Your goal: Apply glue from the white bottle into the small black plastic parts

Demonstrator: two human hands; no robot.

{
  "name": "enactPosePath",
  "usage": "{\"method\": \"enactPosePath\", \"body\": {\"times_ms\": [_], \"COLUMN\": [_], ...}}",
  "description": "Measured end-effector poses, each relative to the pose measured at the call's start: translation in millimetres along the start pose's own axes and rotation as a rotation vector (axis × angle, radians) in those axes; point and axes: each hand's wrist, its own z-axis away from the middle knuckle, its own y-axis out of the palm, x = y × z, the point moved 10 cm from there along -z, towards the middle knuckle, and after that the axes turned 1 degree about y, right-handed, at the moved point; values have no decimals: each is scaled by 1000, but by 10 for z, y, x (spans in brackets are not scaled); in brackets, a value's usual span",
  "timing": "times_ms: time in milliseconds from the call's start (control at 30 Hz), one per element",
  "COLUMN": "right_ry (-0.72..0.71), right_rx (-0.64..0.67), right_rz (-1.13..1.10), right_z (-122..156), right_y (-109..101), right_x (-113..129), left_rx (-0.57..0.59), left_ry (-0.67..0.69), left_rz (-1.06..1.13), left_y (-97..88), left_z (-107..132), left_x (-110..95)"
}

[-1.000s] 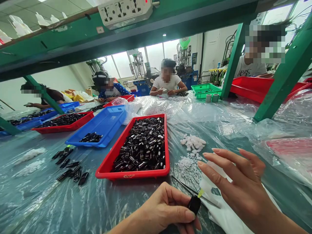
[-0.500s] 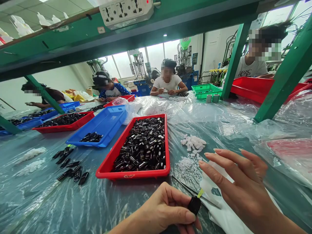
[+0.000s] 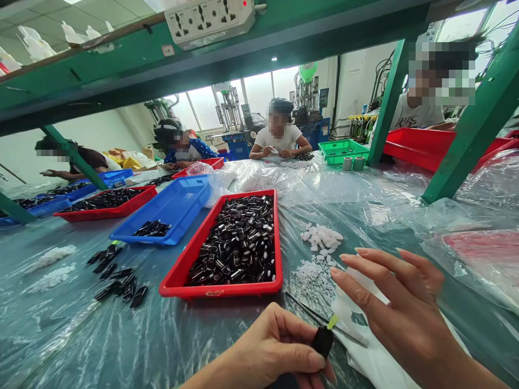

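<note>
Between the thumb and fingers of my left hand (image 3: 279,346) is a small glossy black plastic part (image 3: 323,342). A yellow-green tip (image 3: 333,322) sticks up from its upper end. My right hand (image 3: 401,308) is raised just to the right, fingers spread, with nothing seen in it. Behind that hand is a whitish translucent object (image 3: 344,305), mostly hidden, and a white cloth (image 3: 377,359) lies under it. Metal tweezers (image 3: 300,305) rest on the plastic sheet behind the black part, beside a heap of tiny white bits (image 3: 314,281).
A red tray (image 3: 219,292) full of black parts stands ahead, with a blue tray (image 3: 174,200) to its left. Loose black parts (image 3: 127,286) lie at left, larger white pieces (image 3: 322,237) beyond the bits. Green posts (image 3: 472,113) rise at right. Several people work across the table.
The black part in my left hand has turned very slightly, and its shine is duller. Both hands otherwise stay where they were.
</note>
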Motion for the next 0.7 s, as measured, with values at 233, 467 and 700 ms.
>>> {"method": "enactPosePath", "body": {"times_ms": [233,467,700], "right_ry": [41,43,27], "right_rx": [53,61,57], "right_rz": [32,58,25], "right_z": [29,34,15], "right_y": [40,46,43], "right_x": [-70,-103,-67], "left_rx": [-3,-8,-10], "left_ry": [23,26,14], "left_rz": [20,48,42], "left_y": [-9,-10,-15], "left_z": [-9,3,-8], "left_x": [-31,-24,-11]}}
